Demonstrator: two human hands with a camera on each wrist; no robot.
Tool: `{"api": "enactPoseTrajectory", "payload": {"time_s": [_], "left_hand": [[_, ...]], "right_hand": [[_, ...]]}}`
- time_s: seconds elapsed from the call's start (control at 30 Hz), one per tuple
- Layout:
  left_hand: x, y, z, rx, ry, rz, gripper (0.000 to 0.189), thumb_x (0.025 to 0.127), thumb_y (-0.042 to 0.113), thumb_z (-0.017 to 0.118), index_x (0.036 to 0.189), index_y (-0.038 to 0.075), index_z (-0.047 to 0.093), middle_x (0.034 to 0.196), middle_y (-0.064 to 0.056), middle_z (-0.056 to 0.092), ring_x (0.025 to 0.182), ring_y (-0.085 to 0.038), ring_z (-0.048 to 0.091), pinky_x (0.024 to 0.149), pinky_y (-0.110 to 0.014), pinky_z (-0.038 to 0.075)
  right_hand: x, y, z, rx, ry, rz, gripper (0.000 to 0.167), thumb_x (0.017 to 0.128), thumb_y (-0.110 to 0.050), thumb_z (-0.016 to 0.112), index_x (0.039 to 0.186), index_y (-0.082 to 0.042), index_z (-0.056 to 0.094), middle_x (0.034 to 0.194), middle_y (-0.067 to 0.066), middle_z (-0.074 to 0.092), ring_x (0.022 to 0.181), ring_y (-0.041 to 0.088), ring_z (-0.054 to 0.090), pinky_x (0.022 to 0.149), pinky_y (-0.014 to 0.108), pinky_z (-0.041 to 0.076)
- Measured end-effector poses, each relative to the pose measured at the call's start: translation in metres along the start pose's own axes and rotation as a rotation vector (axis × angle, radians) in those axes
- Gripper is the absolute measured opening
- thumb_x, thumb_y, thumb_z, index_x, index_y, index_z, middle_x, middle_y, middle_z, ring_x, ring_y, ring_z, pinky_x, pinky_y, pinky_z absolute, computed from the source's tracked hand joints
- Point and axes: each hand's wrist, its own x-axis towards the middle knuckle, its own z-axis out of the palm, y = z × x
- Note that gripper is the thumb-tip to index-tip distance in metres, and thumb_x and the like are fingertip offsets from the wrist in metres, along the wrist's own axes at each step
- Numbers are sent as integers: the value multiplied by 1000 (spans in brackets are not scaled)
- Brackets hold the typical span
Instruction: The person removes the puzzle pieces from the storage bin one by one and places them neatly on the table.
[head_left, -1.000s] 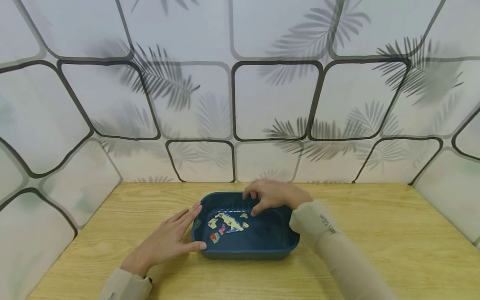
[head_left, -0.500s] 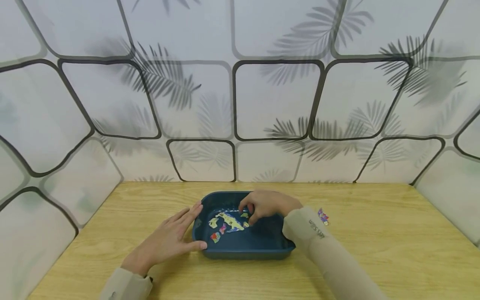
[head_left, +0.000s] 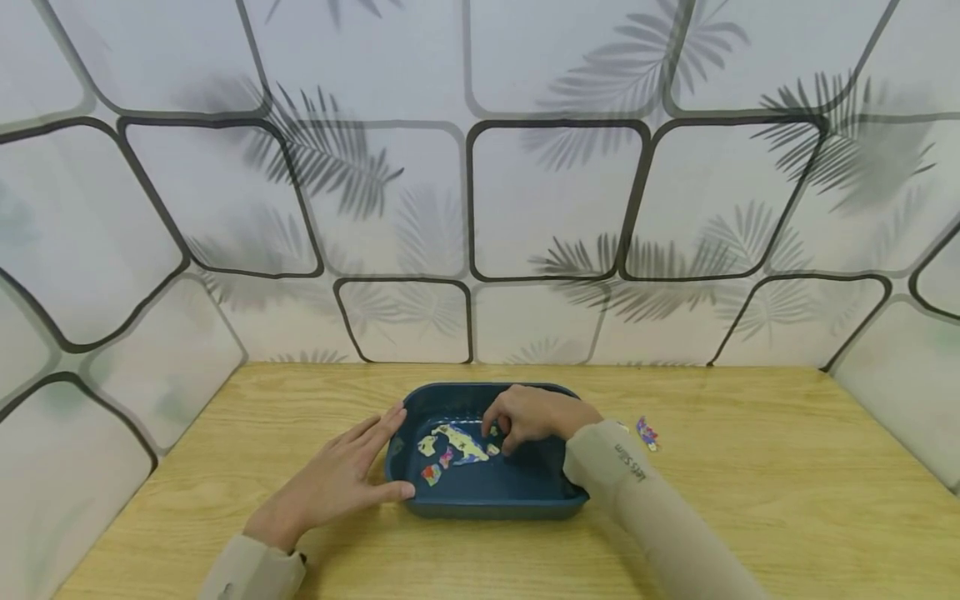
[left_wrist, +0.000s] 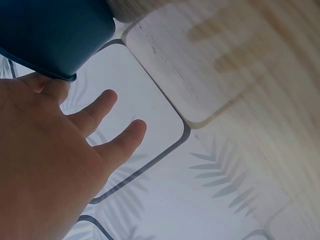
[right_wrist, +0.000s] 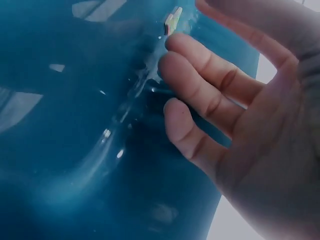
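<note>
My left hand (head_left: pixel 341 475) rests against the left end of a dark blue tray (head_left: pixel 487 509), fingers spread and straight, thumb on the front rim. In the left wrist view its fingertips touch the rim from outside. My right hand (head_left: pixel 536 414) reaches down inside the tray, with index finger and thumb bent and apart around a small greenish puzzle piece (head_left: pixel 494 431). Just beside them lies a small yellow piece (head_left: pixel 492 450). The right wrist view shows a piece (right_wrist: pixel 172 21) right by the fingertips. A long pale-yellow and blue piece (head_left: pixel 459 443) lies left of the hand.
More small pieces lie in the tray's left half: a pale one (head_left: pixel 427 446), a pink one (head_left: pixel 446 457) and a red-green one (head_left: pixel 431 474). On the wooden table (head_left: pixel 765 500), right of the tray, is a purple-red piece (head_left: pixel 647 434). A patterned wall (head_left: pixel 555 325) stands behind.
My right hand has moved down and left into the tray, and its fingers have drawn closer together. The sleeve's shift left uncovers the purple-red piece on the table. My left hand stays still.
</note>
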Motion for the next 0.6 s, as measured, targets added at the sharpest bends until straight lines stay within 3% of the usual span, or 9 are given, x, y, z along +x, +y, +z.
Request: {"api": "enactPoseTrajectory", "payload": {"time_s": [0.2,0.4,0.6], "left_hand": [[0,1,0,-3,0,7,94,92,57,67,162,8,27,166,-10,25,145,-45,32,105,-76,28],[-1,1,-1,-9,-3,5,94,92,56,68,162,9,26,166,-9,25,145,-46,32,105,-76,28],[-1,2,-2,-7,2,15,93,93,57,67,162,8,26,166,-9,24,144,-46,33,104,-77,29]], "right_hand": [[0,1,2,-45,19,8,28,87,-8,81,115,-11,77,73,-3,55,63,8,44,61,27,42],[-1,-2,4,-107,44,19,26,88,-10,81,113,-14,78,84,-4,58,73,9,51,69,29,48],[-4,-4,5,-206,100,-32,18,89,-13,81,107,-16,80,87,-5,58,77,9,51,75,30,50]]}}
